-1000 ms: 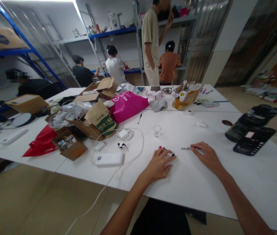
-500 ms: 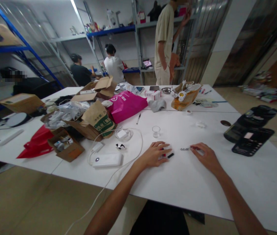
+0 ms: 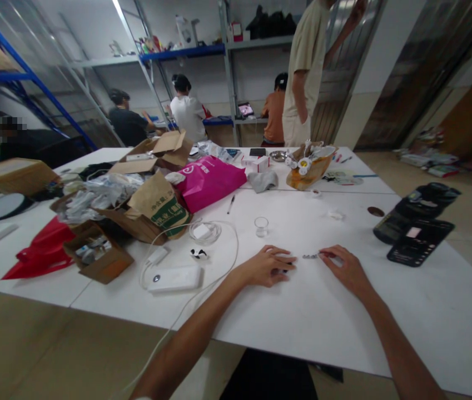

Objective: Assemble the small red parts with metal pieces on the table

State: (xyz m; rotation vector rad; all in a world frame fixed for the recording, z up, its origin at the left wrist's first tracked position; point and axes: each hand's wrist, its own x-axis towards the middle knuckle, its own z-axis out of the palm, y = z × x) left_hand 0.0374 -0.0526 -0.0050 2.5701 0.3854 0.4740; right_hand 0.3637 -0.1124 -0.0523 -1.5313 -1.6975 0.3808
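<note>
My left hand (image 3: 269, 266) lies low over the table, its fingers apart and curved down over small dark pieces (image 3: 284, 271) that they mostly cover. To its right, a short row of small grey metallic-looking pieces (image 3: 309, 256) lies on the white tabletop (image 3: 302, 311); their kind is too small to tell. At the right end of that row, my right hand (image 3: 346, 269) is closed in a pinch of thumb and forefinger. What sits between those fingertips is too small to make out. Beyond my left hand stands a small clear glass (image 3: 261, 226).
A white power bank (image 3: 175, 279), a looped white cable (image 3: 236, 244) and a black-and-white figurine (image 3: 199, 254) are on the left. Boxes and a pink bag (image 3: 210, 180) crowd behind. A phone (image 3: 421, 243) leans against a dark object (image 3: 417, 208) on the right. Several people are beyond.
The view has turned slightly right. My left hand's fingers have come down over the black piece and a red one, which showed before. My right hand keeps its pinch at the row.
</note>
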